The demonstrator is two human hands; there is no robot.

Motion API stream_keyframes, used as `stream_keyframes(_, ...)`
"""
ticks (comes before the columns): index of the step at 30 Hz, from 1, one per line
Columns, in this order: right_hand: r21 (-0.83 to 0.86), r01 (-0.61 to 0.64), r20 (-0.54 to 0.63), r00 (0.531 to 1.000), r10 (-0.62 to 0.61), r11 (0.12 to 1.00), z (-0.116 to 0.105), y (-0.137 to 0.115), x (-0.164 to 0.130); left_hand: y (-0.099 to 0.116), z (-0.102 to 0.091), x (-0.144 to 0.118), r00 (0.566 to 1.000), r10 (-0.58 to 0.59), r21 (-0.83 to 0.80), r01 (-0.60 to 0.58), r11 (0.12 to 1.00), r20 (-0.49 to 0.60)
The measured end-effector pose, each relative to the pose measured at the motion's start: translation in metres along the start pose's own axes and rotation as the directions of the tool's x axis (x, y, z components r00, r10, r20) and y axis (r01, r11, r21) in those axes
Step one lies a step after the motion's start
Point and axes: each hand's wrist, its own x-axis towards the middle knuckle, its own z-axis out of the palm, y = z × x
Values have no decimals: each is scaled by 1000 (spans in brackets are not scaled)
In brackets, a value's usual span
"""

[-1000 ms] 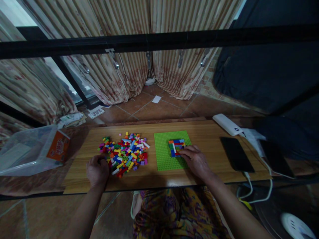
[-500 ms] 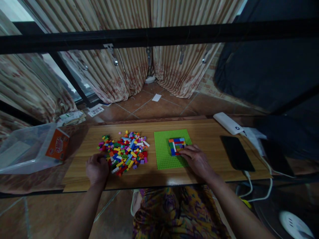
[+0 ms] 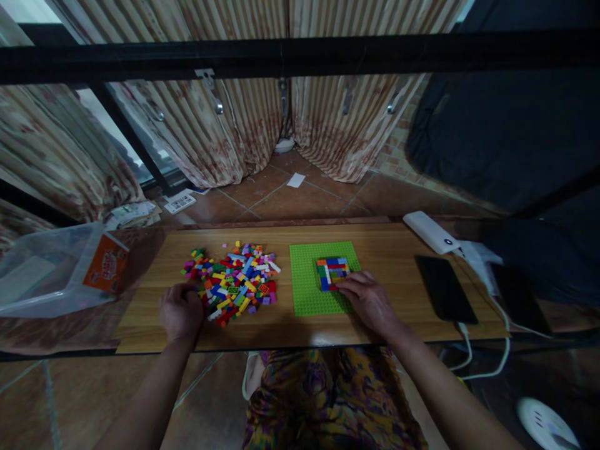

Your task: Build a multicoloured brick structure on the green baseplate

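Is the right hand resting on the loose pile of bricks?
No, the right hand rests on the green baseplate by the built block, while the left hand is at the brick pile.

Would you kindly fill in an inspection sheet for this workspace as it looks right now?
Surface: wooden tabletop, bare along its near edge.
Job's things: green baseplate with a small block of joined bricks; loose brick pile to its left.
Clutter: clear plastic bag with an orange label at the left; white power bank and dark phone at the right.
Hands: left hand at the pile's near left edge; right hand touching the joined bricks; neither grip can be made out.
Cables: white cable hanging off the right edge.
Surroundings: striped curtains, tiled floor.
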Motion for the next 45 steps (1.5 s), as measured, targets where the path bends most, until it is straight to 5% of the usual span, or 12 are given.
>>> stream_keyframes(17,125,-2,-29,1000,6,992,3,7,-3,2,-1,-1,1000,13,-12,-13,1000,-1)
stream_keyframes(21,252,-128,-99,983,157,959,-4,8,-6,4,-2,0,1000,4,-11,-4,1000,4)
stream_keyframes(23,346,-240,-250,908,335,907,-7,11,-11,4,-2,0,1000,-6,-7,6,1000,5)
stream_keyframes(25,447,-338,-365,776,514,828,-11,15,-17,4,-2,0,1000,-1,-9,1,1000,9)
stream_keyframes(27,509,-412,-401,664,632,756,-14,14,-25,4,-2,0,1000,7,-14,-7,1000,12)
stream_keyframes(29,524,-458,-396,616,681,718,-15,8,-34,4,-2,0,1000,6,-21,-6,1000,9)
stream_keyframes(32,514,-480,-319,662,678,711,-9,-15,-44,6,-2,-1,1000,-11,-26,11,1000,3)
stream_keyframes(39,446,-321,-10,932,363,835,29,-86,-38,8,-2,-4,1000,-24,-38,25,999,4)
stream_keyframes(45,374,-146,54,989,136,916,59,-115,-6,7,-1,-5,1000,-16,-51,15,999,-3)
